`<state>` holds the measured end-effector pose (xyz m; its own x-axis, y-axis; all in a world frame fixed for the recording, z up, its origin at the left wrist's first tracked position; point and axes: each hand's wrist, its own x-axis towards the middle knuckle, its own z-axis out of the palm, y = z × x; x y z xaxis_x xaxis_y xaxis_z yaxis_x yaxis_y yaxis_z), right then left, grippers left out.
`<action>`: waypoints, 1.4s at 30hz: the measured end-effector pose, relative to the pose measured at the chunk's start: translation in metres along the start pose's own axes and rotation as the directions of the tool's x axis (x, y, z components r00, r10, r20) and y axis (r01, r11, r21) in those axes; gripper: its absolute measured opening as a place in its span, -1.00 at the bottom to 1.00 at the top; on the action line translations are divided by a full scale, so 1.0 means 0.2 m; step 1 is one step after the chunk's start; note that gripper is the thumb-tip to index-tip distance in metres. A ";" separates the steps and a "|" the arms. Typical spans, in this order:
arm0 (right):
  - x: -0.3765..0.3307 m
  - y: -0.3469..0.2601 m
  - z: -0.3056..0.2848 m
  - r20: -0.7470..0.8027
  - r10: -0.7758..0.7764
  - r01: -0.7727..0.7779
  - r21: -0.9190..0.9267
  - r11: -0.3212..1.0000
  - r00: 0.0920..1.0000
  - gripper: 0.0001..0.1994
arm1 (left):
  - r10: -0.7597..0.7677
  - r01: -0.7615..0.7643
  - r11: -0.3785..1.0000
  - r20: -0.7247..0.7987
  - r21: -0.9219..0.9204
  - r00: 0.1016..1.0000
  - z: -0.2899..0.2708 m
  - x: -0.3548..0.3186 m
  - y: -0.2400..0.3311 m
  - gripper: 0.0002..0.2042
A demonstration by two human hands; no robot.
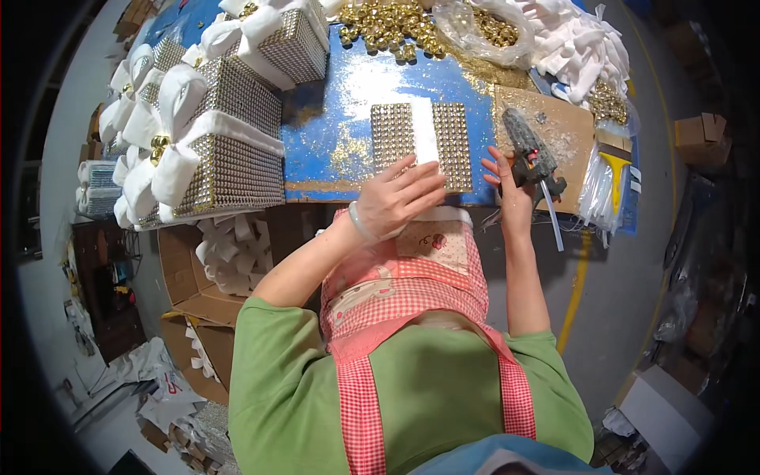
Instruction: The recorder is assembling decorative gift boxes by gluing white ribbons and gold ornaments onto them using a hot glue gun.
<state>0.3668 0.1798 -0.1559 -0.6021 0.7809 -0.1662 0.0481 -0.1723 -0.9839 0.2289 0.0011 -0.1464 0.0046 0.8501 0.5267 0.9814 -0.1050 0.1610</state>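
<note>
A rhinestone-studded square piece (pixel 455 146) lies in front of me on the blue table, a white fabric band (pixel 424 131) running down its middle. My left hand (pixel 400 194) rests flat over the band's near end, fingers stretched out; it hides that part of the piece. To the right, my right hand (pixel 511 190) is raised with its fingers apart, nothing visible in it. Right beside it is a dark glue gun (pixel 529 146) with a small red light, on a cardboard sheet (pixel 566 127). A pale glue stick (pixel 552 218) sticks out of the gun toward me.
Finished studded boxes (pixel 237 170) with white bows stand at the left. Gold beads (pixel 392 28) are heaped at the back, near a plastic bag (pixel 487 32) of more beads and white fabric strips (pixel 578 47). A yellow scraper (pixel 614 178) lies at the right edge over clear sticks.
</note>
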 end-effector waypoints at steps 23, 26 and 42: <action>-0.21 -0.35 0.09 0.592 -0.419 0.693 -0.366 0.621 0.688 -0.77 | -0.691 0.470 -0.288 0.521 -0.834 0.501 -0.21 0.19 -0.11 -0.58; -0.21 -0.36 0.11 0.578 -0.389 0.670 -0.418 0.613 0.717 -0.77 | -0.690 0.472 -0.273 0.512 -0.838 0.511 -0.21 0.19 -0.11 -0.59; -0.23 -0.33 0.06 0.538 -0.366 0.628 -0.461 0.627 0.759 -0.75 | -0.673 0.463 -0.284 0.519 -0.840 0.528 -0.19 0.18 -0.13 -0.57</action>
<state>0.3814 0.1472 -0.0815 -0.9037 0.3330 0.2692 0.0189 0.6592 -0.7518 0.1956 0.0148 -0.0999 -0.5582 0.7868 -0.2633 -0.4384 -0.0103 0.8987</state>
